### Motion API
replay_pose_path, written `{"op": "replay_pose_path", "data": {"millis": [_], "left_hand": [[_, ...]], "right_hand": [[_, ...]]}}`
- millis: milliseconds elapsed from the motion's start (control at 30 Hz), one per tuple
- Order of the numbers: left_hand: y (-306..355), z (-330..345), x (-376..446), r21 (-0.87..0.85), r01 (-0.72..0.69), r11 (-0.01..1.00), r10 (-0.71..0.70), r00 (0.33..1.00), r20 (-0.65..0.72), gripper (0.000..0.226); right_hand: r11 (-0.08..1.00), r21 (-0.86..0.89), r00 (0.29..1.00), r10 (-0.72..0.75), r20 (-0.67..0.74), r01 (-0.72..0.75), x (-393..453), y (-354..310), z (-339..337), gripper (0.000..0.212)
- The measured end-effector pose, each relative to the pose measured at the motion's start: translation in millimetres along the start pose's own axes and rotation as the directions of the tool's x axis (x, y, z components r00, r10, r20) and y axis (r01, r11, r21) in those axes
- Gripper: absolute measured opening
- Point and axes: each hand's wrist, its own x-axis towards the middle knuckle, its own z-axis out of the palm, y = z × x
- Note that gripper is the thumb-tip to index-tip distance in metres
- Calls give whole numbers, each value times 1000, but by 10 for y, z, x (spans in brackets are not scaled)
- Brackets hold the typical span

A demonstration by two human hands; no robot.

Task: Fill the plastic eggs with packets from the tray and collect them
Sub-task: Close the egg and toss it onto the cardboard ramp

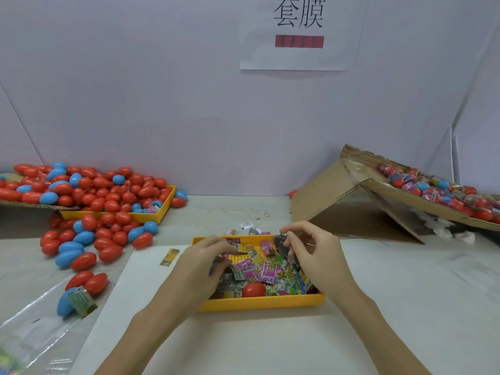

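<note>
Surface: white, yellow tray (259, 303) at 6 o'clock, full of packets (266, 269).
Left hand (201, 262): fingers curled into packets.
Right hand (315, 253): fingers pinch a packet.
Eggs (89, 196): 9 o'clock.
Tip: lift one packet only.

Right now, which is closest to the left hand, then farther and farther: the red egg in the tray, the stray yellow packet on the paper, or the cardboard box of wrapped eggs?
From the left hand:
1. Stray yellow packet, just to its left.
2. Red egg, in the tray's near side, to its right.
3. Cardboard box, far right at the back.
</note>
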Motion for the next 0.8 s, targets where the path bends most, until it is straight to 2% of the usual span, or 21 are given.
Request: {"op": "replay_pose_path", "data": {"millis": [67,100,200,267,333,433,567,633,700,767,800], "left_hand": [[-26,-73,-2,65,33,997,-31,999,-31,22],[-35,-106,-6,124,44,991,-39,998,-43,20],[-56,-154,-17,278,70,958,-51,996,-75,16],[-86,-147,-18,328,122,937,-93,990,-102,17],[-159,-142,-19,287,179,941,-133,976,-171,18],[-358,-214,-9,163,321,933,-267,921,-285,21],[-623,-394,-31,142,433,890,-361,860,-360,23],[-598,-399,-37,128,377,917,-303,870,-390,19],[-467,-344,-18,88,224,971,-175,909,-378,15],[-298,-285,17,-89,18,996,-44,953,-301,18],[-217,-270,31,-218,-64,974,12,973,-232,22]], "right_hand": [[984,-122,991,-126,52,132,-20,-41,5,16],[969,-158,977,-174,124,192,-32,-63,19,14],[949,-209,893,-125,433,234,-84,-145,109,17],[941,-238,841,-82,535,243,-102,-173,166,23],[952,-209,831,-72,552,221,-103,-201,184,20],[962,-198,835,-52,549,190,-120,-196,182,13],[959,-220,878,-51,476,176,-148,-175,223,6],[981,-148,912,-57,405,128,-149,-165,259,9],[992,-78,936,-69,346,102,-169,-171,294,17],[992,-65,950,-82,302,106,-184,-162,327,28],[994,-56,957,-76,279,95,-182,-168,337,32]]}}
